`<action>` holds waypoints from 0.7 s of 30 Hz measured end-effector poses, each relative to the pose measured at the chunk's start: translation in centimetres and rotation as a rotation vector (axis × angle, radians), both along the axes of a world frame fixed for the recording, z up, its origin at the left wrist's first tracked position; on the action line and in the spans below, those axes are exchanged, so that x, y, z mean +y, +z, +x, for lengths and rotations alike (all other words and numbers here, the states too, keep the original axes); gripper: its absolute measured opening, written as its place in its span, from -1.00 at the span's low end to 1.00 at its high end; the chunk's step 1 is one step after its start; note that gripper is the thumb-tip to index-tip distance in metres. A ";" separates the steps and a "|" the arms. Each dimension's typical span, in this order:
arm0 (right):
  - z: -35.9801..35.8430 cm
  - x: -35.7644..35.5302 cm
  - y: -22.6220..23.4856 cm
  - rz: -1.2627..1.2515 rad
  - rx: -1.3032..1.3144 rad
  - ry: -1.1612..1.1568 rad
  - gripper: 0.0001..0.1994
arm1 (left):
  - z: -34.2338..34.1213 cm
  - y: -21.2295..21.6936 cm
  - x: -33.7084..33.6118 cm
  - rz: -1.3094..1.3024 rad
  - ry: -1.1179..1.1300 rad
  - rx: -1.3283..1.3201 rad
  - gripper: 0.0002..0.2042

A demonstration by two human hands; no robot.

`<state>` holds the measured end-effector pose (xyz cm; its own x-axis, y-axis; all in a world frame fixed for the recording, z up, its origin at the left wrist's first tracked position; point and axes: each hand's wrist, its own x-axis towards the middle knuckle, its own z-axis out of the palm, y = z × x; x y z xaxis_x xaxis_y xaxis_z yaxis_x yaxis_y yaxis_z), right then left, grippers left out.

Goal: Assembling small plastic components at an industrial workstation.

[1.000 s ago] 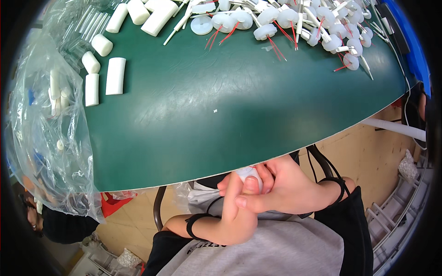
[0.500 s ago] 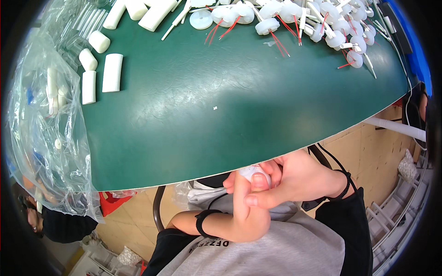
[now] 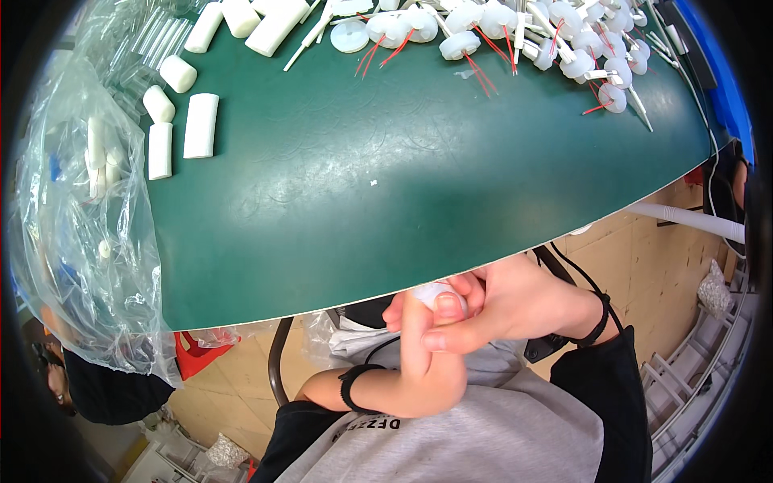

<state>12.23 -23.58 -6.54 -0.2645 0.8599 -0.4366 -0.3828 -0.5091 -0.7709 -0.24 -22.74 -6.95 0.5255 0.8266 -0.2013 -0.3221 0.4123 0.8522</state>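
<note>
Just below the table's near edge, my two hands come together around a white rounded part [image 3: 429, 298]. My left hand [image 3: 427, 354] is closed on it, with the thumb up against its side. From the right, my right hand [image 3: 503, 310] wraps the same part with curled fingers, its thumb lying across my left hand. Most of the part is hidden by the fingers, so its full shape does not show. On the far side of the table lie several whitish translucent discs with red wires [image 3: 460, 45].
The green tabletop [image 3: 322, 233] ends just beyond my hands. White foam-like cylinders [image 3: 200, 126] lie at the left, beside a clear plastic bag [image 3: 121, 266] hanging over the edge. A white cable [image 3: 713, 133] runs down the right side. A red bag [image 3: 201, 354] is below the table.
The view has shifted slightly. Both hands keep their grip on the white part, with little visible movement.
</note>
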 end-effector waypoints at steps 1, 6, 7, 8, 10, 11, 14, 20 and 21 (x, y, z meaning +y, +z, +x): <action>-0.1 0.0 0.2 -0.030 0.037 0.022 -0.55 | -0.3 0.2 0.3 -0.033 -0.056 0.021 -0.73; -2.0 -0.5 0.1 0.046 0.160 -0.180 -0.55 | -1.5 2.0 1.9 -0.173 -0.200 0.150 -0.71; -2.2 -0.6 0.0 0.073 0.161 -0.207 -0.55 | -1.8 1.7 2.0 -0.165 -0.250 0.144 -0.69; -2.3 -0.7 0.0 0.073 0.163 -0.207 -0.55 | -2.1 1.5 2.2 -0.155 -0.300 0.135 -0.67; -2.6 -0.9 -0.2 0.068 0.102 -0.208 -0.56 | -2.6 0.9 2.6 -0.127 -0.347 0.134 -0.64; -2.7 -0.8 -0.3 0.067 0.105 -0.214 -0.56 | -2.8 0.6 3.0 -0.099 -0.398 0.133 -0.62; -2.9 -0.5 -0.4 0.215 -0.048 -0.218 -0.52 | -3.8 0.0 3.6 -0.156 -0.490 0.129 -0.58; -2.0 0.0 0.0 0.449 -0.208 -0.146 -0.42 | -4.4 -1.1 4.3 -0.343 -0.474 -0.049 -0.48; -1.9 -0.2 -0.1 0.432 -0.204 -0.093 -0.39 | -4.9 -1.9 4.6 -0.339 -0.576 -0.166 -0.44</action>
<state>10.29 -23.83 -6.62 -0.1246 0.9898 -0.0698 -0.2308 -0.0973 -0.9681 -5.10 -18.12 -8.88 0.9086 0.3114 -0.2781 -0.0867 0.7923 0.6039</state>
